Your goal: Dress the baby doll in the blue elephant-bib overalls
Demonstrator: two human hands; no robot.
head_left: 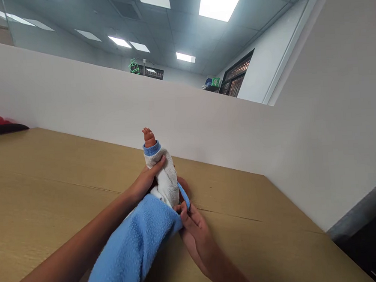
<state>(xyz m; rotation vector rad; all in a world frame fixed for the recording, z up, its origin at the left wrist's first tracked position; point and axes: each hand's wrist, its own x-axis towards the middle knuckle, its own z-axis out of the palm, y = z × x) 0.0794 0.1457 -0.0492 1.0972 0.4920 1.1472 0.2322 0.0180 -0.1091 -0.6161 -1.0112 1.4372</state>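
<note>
A doll in fleece clothing (139, 234) lies on its side over the table, with a blue body part and a white sleeve that ends in a blue cuff. Its small hand (148, 137) sticks up out of the cuff. My left hand (150, 173) is wrapped round the white sleeve from the left, thumb on top. On the right, my right hand (194, 228) pinches the edge of the blue fleece beside a narrow blue strip (184, 195). The doll's head is mostly hidden behind the sleeve.
The wooden table (63, 162) runs up to a low white wall (108, 103). A red and black item (0, 124) lies at the table's far left edge. To the right rises another wall, with a dark area (375, 239) below it at the lower right.
</note>
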